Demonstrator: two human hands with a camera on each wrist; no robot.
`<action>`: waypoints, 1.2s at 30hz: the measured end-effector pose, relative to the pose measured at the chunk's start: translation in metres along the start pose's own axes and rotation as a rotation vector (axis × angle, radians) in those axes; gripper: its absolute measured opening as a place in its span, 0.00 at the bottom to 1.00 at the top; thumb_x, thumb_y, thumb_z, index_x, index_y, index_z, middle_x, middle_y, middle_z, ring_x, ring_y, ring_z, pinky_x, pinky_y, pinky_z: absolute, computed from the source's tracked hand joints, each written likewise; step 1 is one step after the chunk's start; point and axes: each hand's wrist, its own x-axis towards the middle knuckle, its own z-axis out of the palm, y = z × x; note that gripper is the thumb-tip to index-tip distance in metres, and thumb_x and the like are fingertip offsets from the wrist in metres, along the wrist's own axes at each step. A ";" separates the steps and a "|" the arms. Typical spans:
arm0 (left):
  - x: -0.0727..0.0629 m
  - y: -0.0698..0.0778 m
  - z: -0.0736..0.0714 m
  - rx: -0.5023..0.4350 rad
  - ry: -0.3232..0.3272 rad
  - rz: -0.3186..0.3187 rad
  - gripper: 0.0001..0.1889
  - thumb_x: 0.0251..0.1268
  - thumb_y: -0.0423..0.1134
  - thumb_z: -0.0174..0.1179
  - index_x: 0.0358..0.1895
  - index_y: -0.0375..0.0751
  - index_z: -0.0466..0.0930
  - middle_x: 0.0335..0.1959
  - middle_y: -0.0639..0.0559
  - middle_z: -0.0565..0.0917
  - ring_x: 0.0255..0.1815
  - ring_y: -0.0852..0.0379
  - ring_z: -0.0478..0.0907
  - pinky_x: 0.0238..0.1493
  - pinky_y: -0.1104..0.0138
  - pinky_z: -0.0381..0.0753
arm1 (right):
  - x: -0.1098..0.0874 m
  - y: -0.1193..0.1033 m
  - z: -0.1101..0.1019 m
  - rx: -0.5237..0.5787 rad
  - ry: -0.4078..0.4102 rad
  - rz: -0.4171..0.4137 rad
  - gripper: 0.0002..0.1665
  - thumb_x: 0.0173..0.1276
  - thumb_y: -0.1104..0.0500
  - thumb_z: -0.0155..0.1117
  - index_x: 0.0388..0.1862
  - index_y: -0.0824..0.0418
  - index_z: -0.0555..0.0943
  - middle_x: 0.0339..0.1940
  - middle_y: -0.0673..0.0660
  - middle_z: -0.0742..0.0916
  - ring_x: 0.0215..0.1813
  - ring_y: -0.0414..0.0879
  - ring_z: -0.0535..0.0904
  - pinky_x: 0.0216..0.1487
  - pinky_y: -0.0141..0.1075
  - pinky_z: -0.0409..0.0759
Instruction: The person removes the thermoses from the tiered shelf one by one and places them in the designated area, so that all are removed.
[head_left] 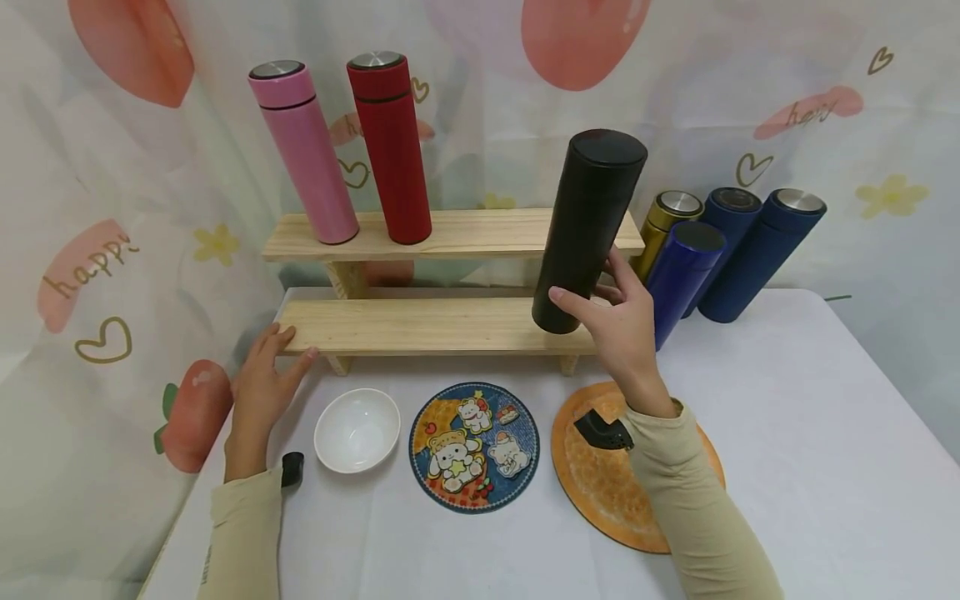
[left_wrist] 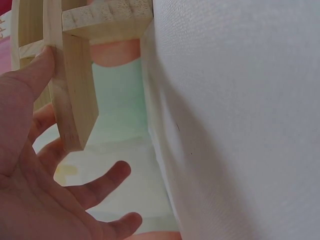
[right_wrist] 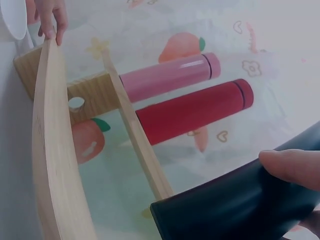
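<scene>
My right hand (head_left: 621, 321) grips a black thermos bottle (head_left: 590, 225) near its base, thumb across the front. The bottle tilts slightly and overlaps the right end of the two-tier wooden shelf (head_left: 435, 325) in the head view. In the right wrist view, the bottle's base (right_wrist: 200, 210) stands close to the upper board. My left hand (head_left: 264, 375) holds the left end of the lower board (left_wrist: 67, 100) between thumb and fingers. Two of its fingers stick out free below. A pink thermos (head_left: 307, 158) and a red thermos (head_left: 392, 150) stand upright on the upper board's left half.
At the right stand a gold thermos (head_left: 663, 221) and several blue ones, including a dark blue one (head_left: 761, 258). In front of the shelf lie a white bowl (head_left: 357, 431), a round cartoon mat (head_left: 474, 447) and a brown round mat (head_left: 592, 492), partly under my right forearm.
</scene>
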 end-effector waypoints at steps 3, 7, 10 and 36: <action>0.001 0.000 0.000 -0.001 -0.004 0.001 0.42 0.80 0.60 0.60 0.84 0.37 0.61 0.87 0.36 0.53 0.85 0.29 0.51 0.73 0.23 0.45 | -0.001 0.001 -0.006 -0.002 0.007 0.007 0.44 0.67 0.54 0.80 0.81 0.44 0.75 0.67 0.52 0.82 0.61 0.51 0.79 0.56 0.45 0.77; 0.002 0.000 0.000 0.001 -0.004 0.008 0.42 0.80 0.60 0.60 0.84 0.37 0.61 0.87 0.36 0.53 0.85 0.29 0.51 0.72 0.23 0.46 | -0.001 0.001 -0.015 -0.009 0.012 0.019 0.42 0.67 0.54 0.79 0.80 0.44 0.75 0.65 0.53 0.82 0.60 0.51 0.77 0.55 0.46 0.77; 0.003 -0.001 0.001 -0.003 -0.002 0.015 0.41 0.80 0.59 0.60 0.83 0.36 0.62 0.87 0.36 0.54 0.85 0.29 0.52 0.72 0.24 0.46 | -0.001 -0.001 -0.021 0.000 0.013 0.021 0.43 0.68 0.57 0.79 0.80 0.45 0.75 0.65 0.53 0.82 0.59 0.52 0.77 0.54 0.46 0.77; 0.000 -0.001 -0.001 -0.011 -0.005 0.015 0.42 0.80 0.59 0.60 0.84 0.36 0.61 0.87 0.36 0.54 0.84 0.28 0.51 0.72 0.22 0.45 | 0.007 -0.013 -0.083 0.186 0.218 0.019 0.46 0.64 0.69 0.80 0.79 0.47 0.76 0.71 0.58 0.79 0.60 0.51 0.79 0.69 0.46 0.79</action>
